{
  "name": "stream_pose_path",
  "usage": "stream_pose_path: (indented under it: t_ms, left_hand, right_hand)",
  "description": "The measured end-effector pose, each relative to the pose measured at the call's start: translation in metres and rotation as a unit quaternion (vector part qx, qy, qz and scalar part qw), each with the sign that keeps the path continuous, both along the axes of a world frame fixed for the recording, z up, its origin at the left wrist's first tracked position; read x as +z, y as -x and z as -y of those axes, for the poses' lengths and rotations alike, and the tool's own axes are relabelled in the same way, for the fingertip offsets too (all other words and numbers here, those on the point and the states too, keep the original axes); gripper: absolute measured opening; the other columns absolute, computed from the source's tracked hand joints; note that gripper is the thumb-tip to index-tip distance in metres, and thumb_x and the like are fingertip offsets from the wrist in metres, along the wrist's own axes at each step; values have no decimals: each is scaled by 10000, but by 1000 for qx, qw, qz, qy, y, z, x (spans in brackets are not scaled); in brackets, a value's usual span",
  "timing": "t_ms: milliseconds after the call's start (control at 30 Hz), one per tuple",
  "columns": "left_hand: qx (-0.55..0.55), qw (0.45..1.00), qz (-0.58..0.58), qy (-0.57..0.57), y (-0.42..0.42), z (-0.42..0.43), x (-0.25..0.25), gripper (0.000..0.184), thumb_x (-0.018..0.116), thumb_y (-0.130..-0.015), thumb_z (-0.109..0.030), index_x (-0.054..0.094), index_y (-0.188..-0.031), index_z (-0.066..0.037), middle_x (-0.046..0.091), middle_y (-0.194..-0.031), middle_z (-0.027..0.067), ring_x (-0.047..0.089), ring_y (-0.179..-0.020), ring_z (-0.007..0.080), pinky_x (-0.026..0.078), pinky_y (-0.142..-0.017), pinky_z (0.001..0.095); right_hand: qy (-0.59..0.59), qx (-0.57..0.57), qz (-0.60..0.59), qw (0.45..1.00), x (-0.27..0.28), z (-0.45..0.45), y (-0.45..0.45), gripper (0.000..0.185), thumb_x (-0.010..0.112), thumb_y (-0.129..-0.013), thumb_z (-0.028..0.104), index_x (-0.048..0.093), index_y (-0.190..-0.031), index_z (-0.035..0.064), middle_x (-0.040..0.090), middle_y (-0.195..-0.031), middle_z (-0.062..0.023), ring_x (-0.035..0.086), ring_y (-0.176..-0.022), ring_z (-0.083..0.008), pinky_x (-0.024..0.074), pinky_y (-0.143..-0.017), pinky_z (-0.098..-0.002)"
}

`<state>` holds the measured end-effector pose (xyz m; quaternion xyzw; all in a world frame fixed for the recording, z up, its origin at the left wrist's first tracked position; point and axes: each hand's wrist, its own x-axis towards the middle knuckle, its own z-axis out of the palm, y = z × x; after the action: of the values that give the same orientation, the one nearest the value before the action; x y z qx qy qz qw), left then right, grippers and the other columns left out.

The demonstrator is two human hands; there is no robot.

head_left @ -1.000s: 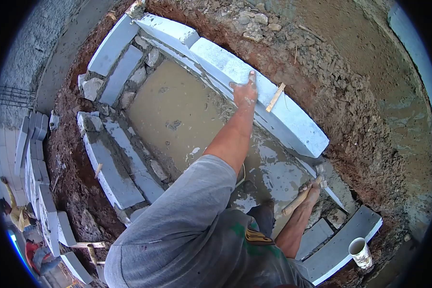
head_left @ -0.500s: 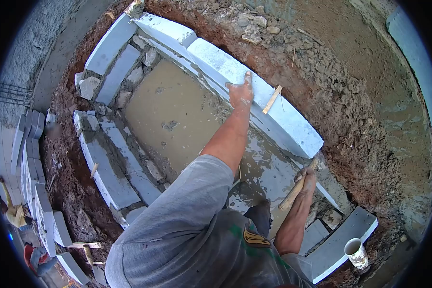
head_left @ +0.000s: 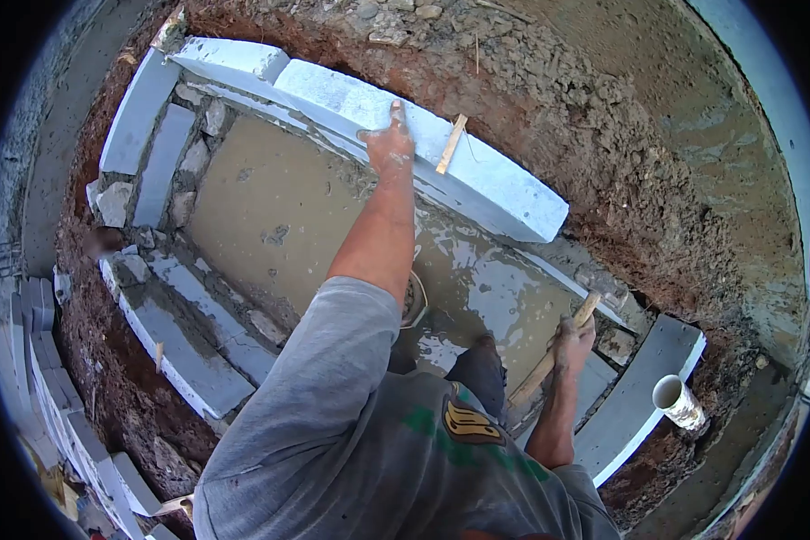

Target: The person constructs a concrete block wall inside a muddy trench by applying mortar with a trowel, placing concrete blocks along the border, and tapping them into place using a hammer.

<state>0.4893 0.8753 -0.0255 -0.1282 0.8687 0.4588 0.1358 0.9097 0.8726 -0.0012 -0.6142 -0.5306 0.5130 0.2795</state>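
My left hand (head_left: 389, 147) lies on the inner edge of a long pale block (head_left: 486, 175) in the upper wall. Its thumb and a finger are spread; the other fingers are hard to make out. At the right, my right hand (head_left: 572, 344) is closed around a wooden handle (head_left: 540, 373), held slanting above the trench. Whether the handle bears a tool head cannot be seen. A thin wooden strip (head_left: 453, 144) lies across the block, right of my left hand. Another pale block (head_left: 234, 63) adjoins its left end.
Muddy water (head_left: 274, 193) fills the trench, where my legs stand. Lower block rows (head_left: 184, 337) line the left side. A grey block (head_left: 634, 391) and a white pipe (head_left: 679, 402) stand at right. Loose soil and stones (head_left: 594, 135) border the upper wall.
The view has shifted, so the wall and trench appear further left and up. My left hand stays on the block; my right hand still grips the handle, now farther from the block's end.
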Motion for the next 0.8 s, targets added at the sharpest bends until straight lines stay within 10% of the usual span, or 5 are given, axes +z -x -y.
stream_pose_path:
  t_ms: [200, 333, 533, 633, 800]
  left_hand:
    - [-4, 1000, -2, -22, 2, 1, -4, 1092, 567, -695, -726, 294, -1226, 188, 535, -1134, 327, 534, -1078, 408, 400, -940, 405]
    - [7, 1000, -4, 13, 1, 2, 3, 1143, 578, -691, -719, 214, -1325, 160, 570, -1118, 282, 550, -1080, 393, 428, -922, 427]
    - [-33, 999, 15, -8, 5, 5, -1, 1170, 554, -689, -746, 232, -1249, 229, 546, -1106, 339, 548, -1052, 411, 403, -923, 409]
    - [-27, 999, 22, 4, 5, 2, -3, 1174, 567, -688, -733, 181, -1306, 187, 562, -1112, 298, 559, -1050, 397, 421, -919, 417]
    - [-38, 998, 42, -2, 6, 4, 1, 1169, 559, -708, -719, 137, -1335, 174, 560, -1123, 293, 550, -1069, 404, 409, -947, 421]
  right_hand:
    - [-251, 190, 168, 934, 48, -5, 43, 326, 622, -843, 269, 497, -930, -19, 515, -601, -103, 504, -457, -204, 426, -460, -332]
    - [-256, 271, 151, 916, 106, -10, 116, 272, 630, -828, 205, 456, -897, 8, 531, -615, -204, 542, -598, -431, 425, -536, -438]
    - [-227, 289, 87, 926, 116, -2, 137, 245, 615, -837, 196, 468, -896, 9, 514, -589, -158, 559, -498, -298, 417, -481, -406]
    - [62, 161, 9, 985, 81, 16, 76, 202, 612, -833, 180, 513, -910, 21, 514, -571, -43, 501, -417, -128, 429, -431, -284]
    - [221, -180, -168, 944, -16, -18, -13, 105, 477, -870, 160, 469, -777, 112, 481, -554, 5, 469, -414, -124, 412, -394, -260]
